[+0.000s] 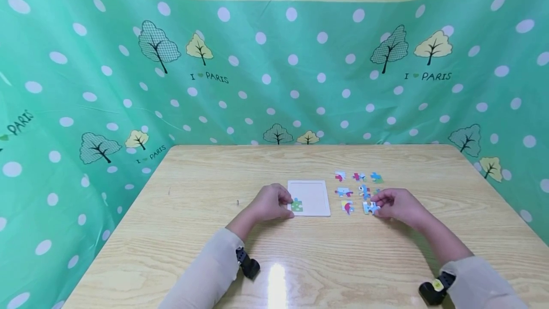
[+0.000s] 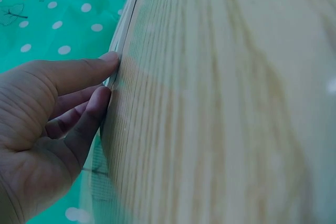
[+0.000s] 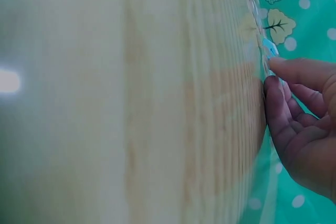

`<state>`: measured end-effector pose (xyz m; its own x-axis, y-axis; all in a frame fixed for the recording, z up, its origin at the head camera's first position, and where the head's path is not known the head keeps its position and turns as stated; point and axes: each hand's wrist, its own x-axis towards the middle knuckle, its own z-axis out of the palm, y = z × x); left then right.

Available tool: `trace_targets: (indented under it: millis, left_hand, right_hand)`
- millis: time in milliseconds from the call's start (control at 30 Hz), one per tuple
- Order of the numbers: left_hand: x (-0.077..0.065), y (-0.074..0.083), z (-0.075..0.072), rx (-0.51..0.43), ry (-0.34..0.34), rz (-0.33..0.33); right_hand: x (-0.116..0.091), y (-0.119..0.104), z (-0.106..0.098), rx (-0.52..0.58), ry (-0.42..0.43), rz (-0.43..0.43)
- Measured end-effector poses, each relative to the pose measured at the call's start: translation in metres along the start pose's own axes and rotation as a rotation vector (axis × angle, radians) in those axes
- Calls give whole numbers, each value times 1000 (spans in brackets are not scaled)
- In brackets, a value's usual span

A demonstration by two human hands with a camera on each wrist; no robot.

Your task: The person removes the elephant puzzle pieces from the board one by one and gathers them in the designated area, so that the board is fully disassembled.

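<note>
My left hand [image 1: 271,202] grips the left edge of a white square puzzle tray [image 1: 312,194], thumb at its near left corner. Inside that corner lies a green puzzle piece [image 1: 297,206], right beside the fingers. In the left wrist view, the thumb and fingers meet at the tray's thin edge [image 2: 122,32]. Right of the tray, my right hand [image 1: 399,208] pinches a blue-and-white puzzle piece [image 1: 369,208] low over the table. The right wrist view shows a bit of the blue piece [image 3: 270,47] at the fingertips. A green piece [image 1: 376,191] is partly hidden behind this hand.
Several loose pieces stand in rows right of the tray, among them a red-and-white one [image 1: 340,176], a blue-and-green one [image 1: 376,177] and a yellow-and-red one [image 1: 347,207]. The wooden table [image 1: 206,185] ends at a green dotted curtain [image 1: 240,108] behind.
</note>
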<state>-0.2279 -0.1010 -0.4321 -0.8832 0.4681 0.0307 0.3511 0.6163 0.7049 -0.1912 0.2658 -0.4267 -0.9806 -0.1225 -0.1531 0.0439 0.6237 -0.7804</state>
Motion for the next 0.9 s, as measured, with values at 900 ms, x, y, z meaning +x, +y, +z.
trace_targets:
  millis: [900]
  left_hand:
    - [-1, -1, -1, -25, 6, -8]
  right_hand:
    - [-6, -23, 5, -36, 61, -127]
